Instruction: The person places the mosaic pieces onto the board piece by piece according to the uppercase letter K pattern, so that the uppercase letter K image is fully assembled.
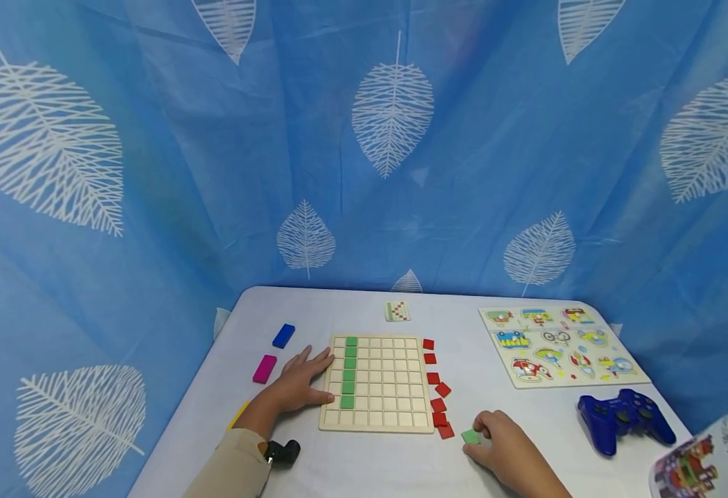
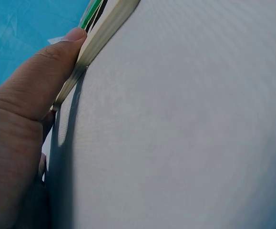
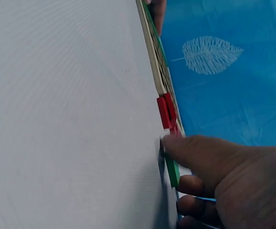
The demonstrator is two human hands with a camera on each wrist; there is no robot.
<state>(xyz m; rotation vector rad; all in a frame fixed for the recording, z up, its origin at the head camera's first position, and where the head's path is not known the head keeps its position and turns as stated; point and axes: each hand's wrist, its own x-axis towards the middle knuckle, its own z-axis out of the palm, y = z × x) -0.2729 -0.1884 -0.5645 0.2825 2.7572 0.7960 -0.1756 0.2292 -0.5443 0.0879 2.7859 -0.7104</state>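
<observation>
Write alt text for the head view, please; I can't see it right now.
A person's right hand pinches a green tile on a white table, while the left hand rests on the left edge of a wooden grid board. One column holds green tiles; red tiles line its right side.

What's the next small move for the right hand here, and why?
Probably lift the green tile that the right hand pinches and carry it to the grid board. A green column already fills six cells there with one empty below, and the left hand steadies the board's edge.
</observation>
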